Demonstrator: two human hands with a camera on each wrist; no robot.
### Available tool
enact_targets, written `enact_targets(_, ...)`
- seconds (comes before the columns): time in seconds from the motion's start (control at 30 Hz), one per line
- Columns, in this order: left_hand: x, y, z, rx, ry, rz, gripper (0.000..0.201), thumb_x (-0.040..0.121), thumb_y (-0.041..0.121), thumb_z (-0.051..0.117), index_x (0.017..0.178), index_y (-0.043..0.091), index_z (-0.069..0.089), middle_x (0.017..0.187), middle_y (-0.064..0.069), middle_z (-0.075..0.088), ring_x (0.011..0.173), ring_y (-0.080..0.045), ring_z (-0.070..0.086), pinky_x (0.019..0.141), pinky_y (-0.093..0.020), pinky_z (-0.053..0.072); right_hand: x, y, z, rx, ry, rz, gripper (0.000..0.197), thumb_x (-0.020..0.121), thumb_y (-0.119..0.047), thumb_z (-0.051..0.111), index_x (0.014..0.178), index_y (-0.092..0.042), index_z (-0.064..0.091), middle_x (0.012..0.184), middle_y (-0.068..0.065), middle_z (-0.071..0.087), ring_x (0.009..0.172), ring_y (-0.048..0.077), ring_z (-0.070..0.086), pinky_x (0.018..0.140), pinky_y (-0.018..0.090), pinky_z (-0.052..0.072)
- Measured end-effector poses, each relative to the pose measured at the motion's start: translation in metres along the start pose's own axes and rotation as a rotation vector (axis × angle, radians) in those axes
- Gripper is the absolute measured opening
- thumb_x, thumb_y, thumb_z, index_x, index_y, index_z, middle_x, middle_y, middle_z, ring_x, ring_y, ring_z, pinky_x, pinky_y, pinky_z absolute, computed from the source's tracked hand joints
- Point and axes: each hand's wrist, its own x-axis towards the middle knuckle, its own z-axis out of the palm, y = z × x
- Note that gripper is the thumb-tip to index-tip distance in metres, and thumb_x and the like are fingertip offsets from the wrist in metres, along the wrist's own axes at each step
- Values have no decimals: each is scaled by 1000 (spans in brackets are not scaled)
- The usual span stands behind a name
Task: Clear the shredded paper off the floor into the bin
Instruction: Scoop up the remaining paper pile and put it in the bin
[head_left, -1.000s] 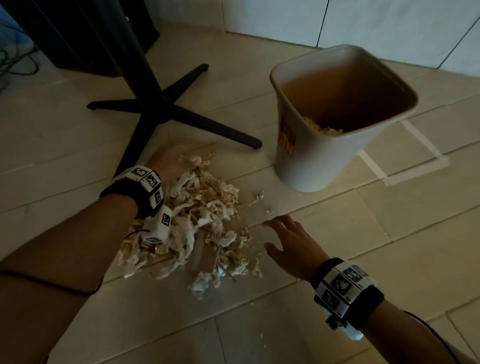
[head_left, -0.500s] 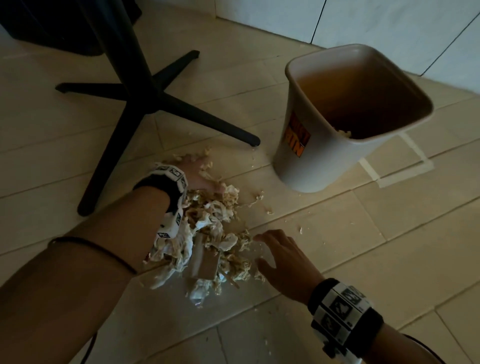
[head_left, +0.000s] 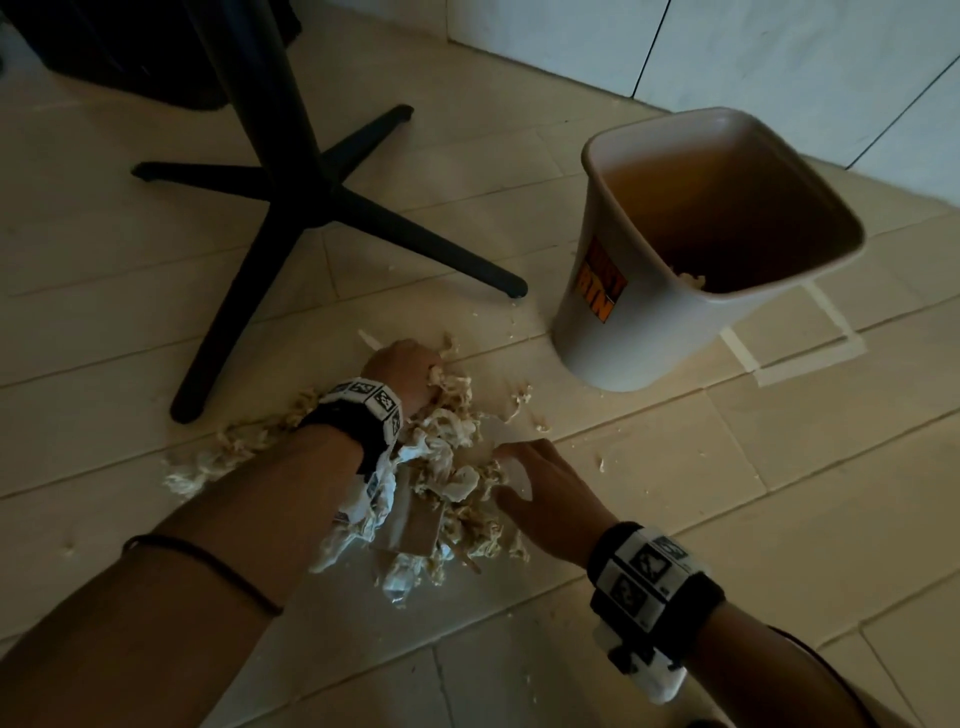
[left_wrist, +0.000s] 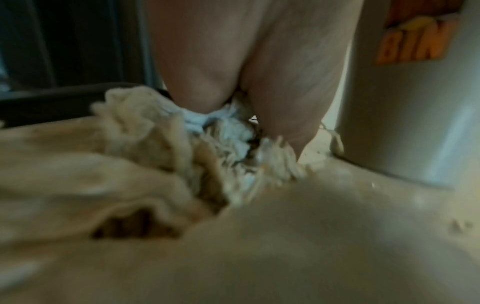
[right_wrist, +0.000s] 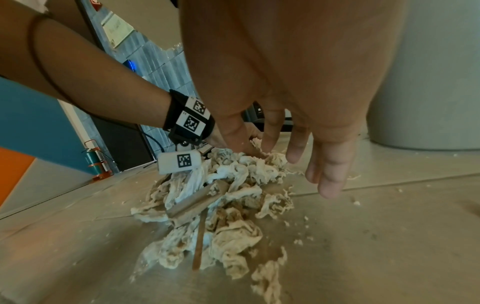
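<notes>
looking down from the head view, the shredded paper (head_left: 441, 483) lies heaped on the floor (head_left: 779, 493) near the bin (head_left: 670, 312). the left hand (head_left: 400, 371) digs into its far side, the right hand (head_left: 550, 499) sits spread at its near edge. left wrist view: fingers (left_wrist: 285, 86) curl into shreds. right wrist view: fingers (right_wrist: 330, 168) straight, holding nothing.

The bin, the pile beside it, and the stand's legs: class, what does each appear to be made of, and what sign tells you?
Bin: likely smooth plastic; a soft sheen, thin rounded rim.
Shredded paper: matte, crinkled off-white strips, with a stiffer brown piece, perhaps card.
Stand legs: black, evenly matte, probably painted metal, though uncertain.
</notes>
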Motion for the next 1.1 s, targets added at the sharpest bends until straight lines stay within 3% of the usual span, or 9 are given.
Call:
enact_targets(0.17,-13,8,-16,-179,-29,-16,32,83,11,64,114,16,69,117,-11,69,111,-33,62,94,-38,52,11,5,-9,47,24,21,43,96,-33,55,138,-27,46,140,3,42,120,23,51,98,27,38)
enact_targets(0.23,-23,17,-28,-249,17,12,25,83,11,67,107,13,71,107,-10,71,103,-29,65,87,-35,54,12,10,-11,67,35,29,43,96,-33,55,138,-26,47,140,3,43,116,22,53,95,26,39)
enact_targets(0.3,-34,27,-44,-347,107,51,16,83,16,71,99,14,71,97,-5,72,95,-24,67,80,-31,54,10,15,-11,77,35,36,43,97,-35,55,138,-26,47,140,3,43,115,22,54,95,27,40)
enact_targets(0.43,-58,50,-88,-566,226,70,17,82,24,77,96,18,70,93,3,72,88,-14,67,84,-30,53,5,24,-9,78,14,41,43,97,-37,54,138,-26,46,140,3,43,116,21,54,99,30,42)
enact_targets(0.57,-79,84,-153,-713,292,155,26,83,24,77,105,12,70,99,-3,74,93,-15,70,80,-28,58,0,30,-9,75,2,22,43,97,-37,53,137,-25,46,139,4,44,121,24,52,103,32,39)
enact_targets(0.67,-83,121,-202,-725,348,251,27,83,25,77,106,13,71,101,-4,74,93,-11,70,80,-26,58,-3,33,-9,81,-19,22,42,97,-37,52,137,-25,45,140,4,44,123,23,50,105,32,39)
enact_targets(0.8,-66,181,-255,-750,428,421,19,79,21,79,93,11,71,92,-6,73,90,-19,71,87,-43,58,-7,36,-11,109,-35,25,43,98,-37,51,139,-26,44,145,3,40,129,24,46,109,33,36)
enact_targets(0.97,-35,255,-293,-689,496,557,29,83,30,71,104,12,65,104,2,71,96,-9,70,83,-30,59,-12,44,-14,143,-37,28,43,98,-39,50,139,-27,43,145,3,41,131,24,44,111,36,36)
enact_targets(1.1,-11,292,-280,-595,534,509,44,76,41,72,101,6,65,92,-2,67,98,-26,68,88,-45,56,-15,49,-17,153,-33,36,44,98,-38,49,140,-27,42,143,3,41,128,24,47,108,36,39)
